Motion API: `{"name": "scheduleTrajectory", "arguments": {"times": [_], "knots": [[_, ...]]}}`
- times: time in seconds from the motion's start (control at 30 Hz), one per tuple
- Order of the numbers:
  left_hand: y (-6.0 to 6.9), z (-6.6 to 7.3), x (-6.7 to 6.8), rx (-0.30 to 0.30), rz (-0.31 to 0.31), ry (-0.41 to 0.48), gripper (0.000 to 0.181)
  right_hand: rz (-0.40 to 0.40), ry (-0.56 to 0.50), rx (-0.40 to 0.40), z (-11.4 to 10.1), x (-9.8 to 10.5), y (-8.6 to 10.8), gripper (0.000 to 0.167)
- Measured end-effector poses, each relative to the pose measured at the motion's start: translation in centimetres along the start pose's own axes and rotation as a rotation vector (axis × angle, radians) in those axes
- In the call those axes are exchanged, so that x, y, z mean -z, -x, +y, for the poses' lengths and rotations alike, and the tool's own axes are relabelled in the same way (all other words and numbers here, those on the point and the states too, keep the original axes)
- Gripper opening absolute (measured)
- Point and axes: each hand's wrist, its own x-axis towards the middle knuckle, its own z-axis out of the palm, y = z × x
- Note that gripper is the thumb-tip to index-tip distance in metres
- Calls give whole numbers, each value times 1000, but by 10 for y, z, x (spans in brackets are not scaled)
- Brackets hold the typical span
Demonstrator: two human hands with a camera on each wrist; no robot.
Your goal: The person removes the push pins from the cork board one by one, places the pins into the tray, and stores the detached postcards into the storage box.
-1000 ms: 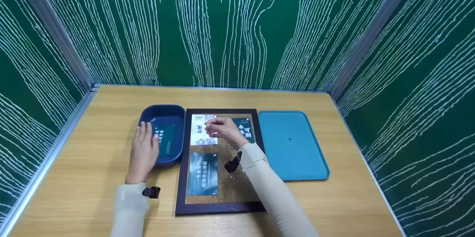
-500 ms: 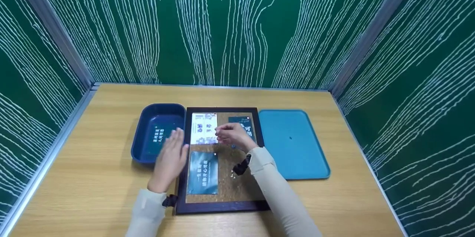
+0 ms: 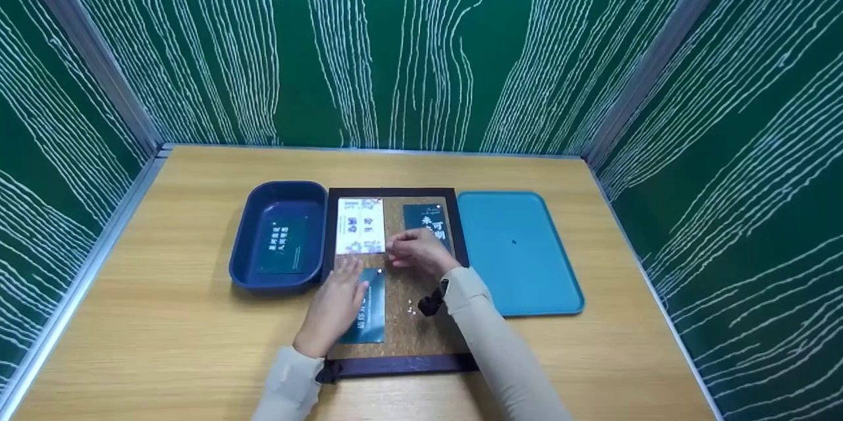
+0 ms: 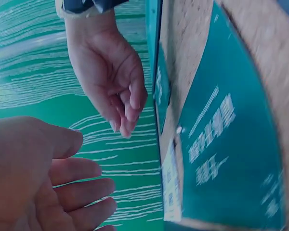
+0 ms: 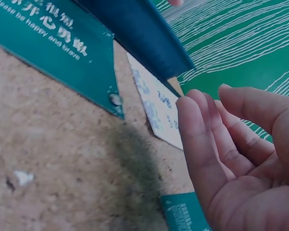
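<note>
Now L hand (image 3: 334, 308) w/ straightish fingers over green card (image 3: 374, 315), long axis near-far; R hand (image 3: 421, 252) loosely bent

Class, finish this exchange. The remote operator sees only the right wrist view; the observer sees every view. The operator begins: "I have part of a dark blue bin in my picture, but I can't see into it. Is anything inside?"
Observer: Yes, the head view shows a dark green card with white lettering lying in the bin.
Operator: And what lies on the opposite side of the corkboard?
Observer: A light blue tray, lying flat beside it.
Operator: Where is the left hand?
Observer: In the head view it overlaps the lower left green card, hiding part of its lettering.
</note>
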Motion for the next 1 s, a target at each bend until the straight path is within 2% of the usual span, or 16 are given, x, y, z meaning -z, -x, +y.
{"name": "scheduleTrajectory", "arguments": {"times": [0.13,0.33,0.67,1.0], "knots": [[2,1,-10,4,-50,8,41,1,-3,-18,6,1,-2,25],[7,0,-23,7,-77,35,40,1,34,-37,12,1,-4,20],[12,-1,-36,3,-74,41,36,-42,223,27,15,-2,-2,15],[14,-3,-39,-17,-69,33,36,-32,419,69,14,-12,-3,12]]}}
